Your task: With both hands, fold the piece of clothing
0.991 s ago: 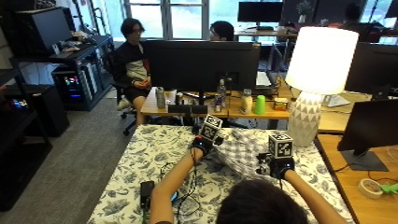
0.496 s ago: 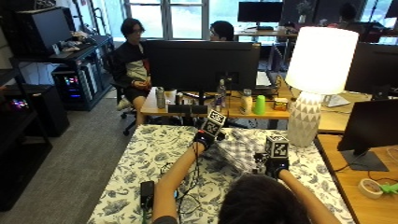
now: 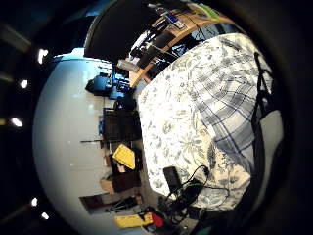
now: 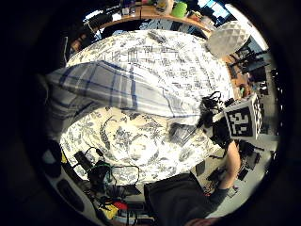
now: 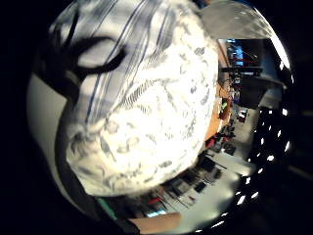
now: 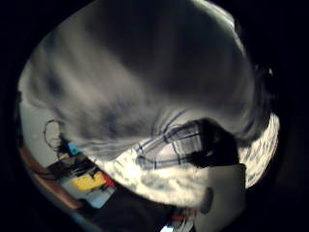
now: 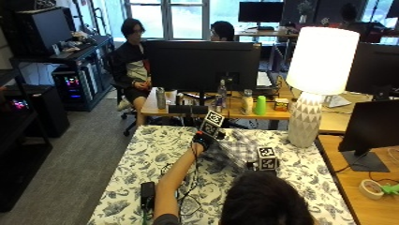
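A blue-and-white plaid garment (image 7: pixel 240 146) lies partly bunched on the floral tablecloth (image 7: pixel 156 154). My left hand (image 7: pixel 201 139) holds one edge raised at the garment's far left side. My right hand (image 7: pixel 257 165) grips the near right part, just beyond my head. In the left thumb side palm view the plaid cloth (image 4: pixel 117 89) stretches in a band across to the right hand (image 4: pixel 209 120), which pinches its end. Plaid fabric (image 6: pixel 169 145) fills the right thumb side palm view, close to that palm. The right little finger side palm view shows the plaid cloth (image 5: pixel 122 54) over the tablecloth (image 5: pixel 161 127).
A tall white lamp (image 7: pixel 304 119) stands at the table's far right corner. Behind the table is a desk with a black monitor (image 7: pixel 203 65), bottles and a green cup (image 7: pixel 260 105). A black device (image 7: pixel 148 190) with cables lies near the table's front left.
My left hand has risen slightly and moved farther away with the garment edge. My right hand has shifted left, toward the left hand, drawing the cloth together.
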The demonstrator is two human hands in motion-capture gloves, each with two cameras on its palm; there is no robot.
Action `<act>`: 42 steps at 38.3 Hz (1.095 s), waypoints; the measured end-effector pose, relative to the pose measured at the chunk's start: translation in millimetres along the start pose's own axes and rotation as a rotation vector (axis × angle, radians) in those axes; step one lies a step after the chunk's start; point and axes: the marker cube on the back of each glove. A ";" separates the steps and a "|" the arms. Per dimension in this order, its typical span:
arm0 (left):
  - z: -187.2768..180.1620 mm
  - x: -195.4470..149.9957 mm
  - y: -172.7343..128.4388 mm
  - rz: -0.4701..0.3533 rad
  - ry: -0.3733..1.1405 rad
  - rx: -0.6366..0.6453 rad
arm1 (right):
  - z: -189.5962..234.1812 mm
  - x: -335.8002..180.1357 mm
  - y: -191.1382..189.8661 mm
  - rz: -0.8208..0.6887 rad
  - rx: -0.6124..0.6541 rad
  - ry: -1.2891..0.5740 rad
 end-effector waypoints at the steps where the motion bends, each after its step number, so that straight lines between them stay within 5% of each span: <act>1: 3.2 -0.4 -1.3 0.002 0.003 0.022 | -1.3 5.3 -7.0 0.033 0.089 0.027; 4: 13.9 -2.1 1.3 0.006 0.004 0.032 | -5.9 14.0 -9.5 0.085 0.143 0.021; 8: 28.7 -6.5 15.0 0.002 -0.003 -0.031 | -7.7 9.8 22.3 0.047 -0.243 -0.185; 10: 33.2 -11.0 18.9 0.007 -0.024 -0.024 | -13.6 14.3 30.8 0.037 -0.312 -0.204; 15: 31.3 -6.8 18.7 0.107 0.009 0.097 | -26.6 51.8 18.2 0.156 -0.102 0.036; 18: 35.8 0.8 21.1 0.194 0.073 0.069 | -13.6 71.9 -19.3 0.108 -0.030 0.018; 25: 50.1 -12.6 32.1 0.217 0.076 -0.175 | -54.7 72.9 1.6 0.055 -0.081 -0.019; 34: -7.8 -25.6 59.8 0.251 0.062 -0.138 | -132.9 63.1 51.6 0.052 -0.150 0.049; 42: -22.2 -33.8 41.5 0.195 0.009 -0.122 | -162.4 64.7 34.4 0.097 -0.152 0.160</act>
